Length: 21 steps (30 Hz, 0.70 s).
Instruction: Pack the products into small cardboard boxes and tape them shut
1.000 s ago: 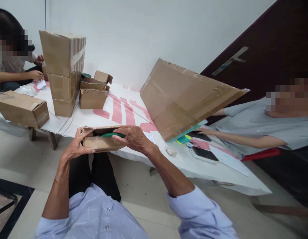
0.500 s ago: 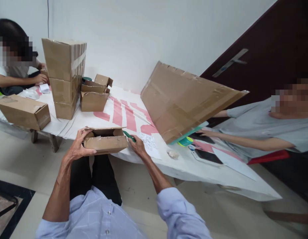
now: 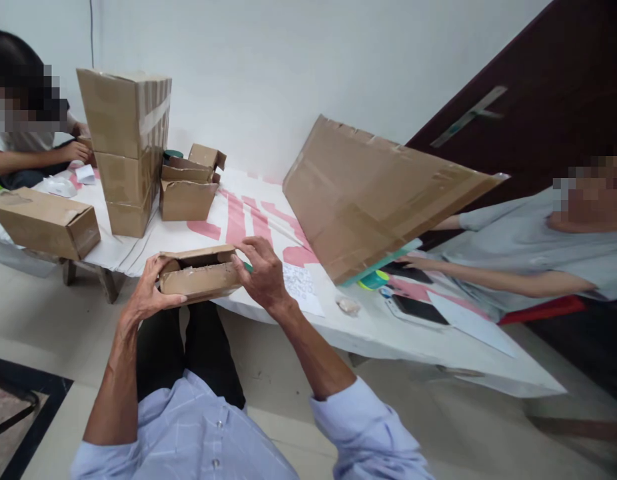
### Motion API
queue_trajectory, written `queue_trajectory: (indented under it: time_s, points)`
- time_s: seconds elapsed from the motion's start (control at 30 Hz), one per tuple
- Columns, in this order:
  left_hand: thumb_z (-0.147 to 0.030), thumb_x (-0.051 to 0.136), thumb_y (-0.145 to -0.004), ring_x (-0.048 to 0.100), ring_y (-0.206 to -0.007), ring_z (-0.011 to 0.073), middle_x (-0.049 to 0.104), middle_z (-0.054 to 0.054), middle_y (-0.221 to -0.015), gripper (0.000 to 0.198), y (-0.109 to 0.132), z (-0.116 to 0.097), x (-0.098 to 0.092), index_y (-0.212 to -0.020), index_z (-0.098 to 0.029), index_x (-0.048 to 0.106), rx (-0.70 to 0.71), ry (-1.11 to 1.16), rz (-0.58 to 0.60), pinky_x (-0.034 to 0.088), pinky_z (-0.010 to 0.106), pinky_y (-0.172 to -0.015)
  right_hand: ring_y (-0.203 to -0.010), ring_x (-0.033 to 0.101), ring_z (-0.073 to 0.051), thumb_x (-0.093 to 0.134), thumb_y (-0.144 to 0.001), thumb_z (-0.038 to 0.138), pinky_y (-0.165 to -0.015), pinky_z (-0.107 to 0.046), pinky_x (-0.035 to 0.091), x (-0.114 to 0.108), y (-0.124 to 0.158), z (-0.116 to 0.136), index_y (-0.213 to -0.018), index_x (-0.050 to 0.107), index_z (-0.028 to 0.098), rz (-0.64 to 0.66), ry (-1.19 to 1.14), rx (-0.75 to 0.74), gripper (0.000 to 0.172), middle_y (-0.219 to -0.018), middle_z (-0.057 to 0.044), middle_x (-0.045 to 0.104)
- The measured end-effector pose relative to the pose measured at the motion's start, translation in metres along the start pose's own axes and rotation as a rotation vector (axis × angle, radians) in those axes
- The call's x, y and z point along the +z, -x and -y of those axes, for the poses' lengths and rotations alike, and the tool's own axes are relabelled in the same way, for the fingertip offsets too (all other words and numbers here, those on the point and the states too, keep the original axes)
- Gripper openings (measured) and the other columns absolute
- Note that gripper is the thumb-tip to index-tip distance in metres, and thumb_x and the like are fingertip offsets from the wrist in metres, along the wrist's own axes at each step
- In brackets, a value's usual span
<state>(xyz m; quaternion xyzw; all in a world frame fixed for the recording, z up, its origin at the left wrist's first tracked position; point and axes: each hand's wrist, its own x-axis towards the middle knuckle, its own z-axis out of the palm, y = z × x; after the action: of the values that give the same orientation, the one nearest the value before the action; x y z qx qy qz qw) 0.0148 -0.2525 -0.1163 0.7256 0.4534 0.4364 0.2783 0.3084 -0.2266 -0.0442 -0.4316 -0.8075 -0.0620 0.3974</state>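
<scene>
A small brown cardboard box (image 3: 201, 281) is held above the front edge of the table, its long opening facing up. My left hand (image 3: 151, 290) grips its left end, thumb along the near side. At the box's right end is my right hand (image 3: 263, 273), its fingers touching the cardboard. A green tool (image 3: 248, 267) lies on the table side of that hand, mostly hidden by the fingers, and whether they grip it is hard to see. Just right of it, a printed sheet (image 3: 301, 287) lies on the table.
Stacked cartons (image 3: 123, 153) stand at the back left, open boxes (image 3: 188, 200) beside them and a closed box (image 3: 48, 220) further left. A large cardboard sheet (image 3: 373, 200) leans at the right. Two people sit at either side, near a phone (image 3: 418, 310) and tape (image 3: 373, 280).
My right hand has moved left and up from beside the box onto its right end. The green tool, visible before in that hand, is now mostly covered. The box has shifted slightly left.
</scene>
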Motion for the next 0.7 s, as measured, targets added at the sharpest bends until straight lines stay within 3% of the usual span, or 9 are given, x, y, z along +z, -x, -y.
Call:
queue_trajectory:
  time_s: [0.07, 0.23, 0.33, 0.7]
  points:
    - [-0.059, 0.090, -0.070, 0.043, -0.149, 0.0366, 0.046, 0.013, -0.151, 0.091, -0.001, -0.001, 0.002, -0.148, -0.027, 0.054, 0.020, -0.003, -0.006, 0.039, 0.056, -0.125, -0.111, 0.063, -0.031, 0.053, -0.105, 0.027, -0.102, -0.049, 0.053, 0.000, 0.000, 0.013, -0.111, 0.076, 0.024, 0.017, 0.000, -0.023, 0.024, -0.110, -0.013, 0.070]
    - [-0.057, 0.092, -0.068, 0.046, -0.147, 0.0371, 0.049, 0.014, -0.150, 0.085, -0.003, -0.004, 0.010, -0.139, -0.025, 0.058, 0.051, -0.011, -0.030, 0.044, 0.056, -0.122, -0.101, 0.065, -0.027, 0.058, -0.103, 0.023, -0.099, -0.044, 0.053, 0.011, -0.009, 0.030, -0.098, 0.076, 0.022, 0.363, -0.045, -0.126, 0.019, -0.103, -0.010, 0.073]
    - [-0.057, 0.091, -0.070, 0.042, -0.151, 0.0369, 0.044, 0.016, -0.154, 0.079, -0.002, -0.005, 0.010, -0.133, -0.024, 0.057, 0.063, 0.012, -0.024, 0.043, 0.056, -0.122, -0.099, 0.066, -0.023, 0.060, -0.101, 0.020, -0.096, -0.040, 0.052, 0.016, -0.015, 0.032, -0.096, 0.076, 0.022, 0.482, -0.068, -0.137, 0.017, -0.098, -0.008, 0.072]
    - [-0.053, 0.091, -0.070, 0.038, -0.154, 0.0383, 0.039, 0.017, -0.158, 0.069, 0.000, -0.006, 0.013, -0.123, -0.024, 0.057, 0.044, 0.013, -0.036, 0.043, 0.056, -0.123, -0.091, 0.062, -0.019, 0.067, -0.095, 0.018, -0.089, -0.035, 0.049, 0.025, -0.021, 0.029, -0.091, 0.070, 0.020, 0.528, -0.295, -0.082, 0.005, -0.094, -0.004, 0.068]
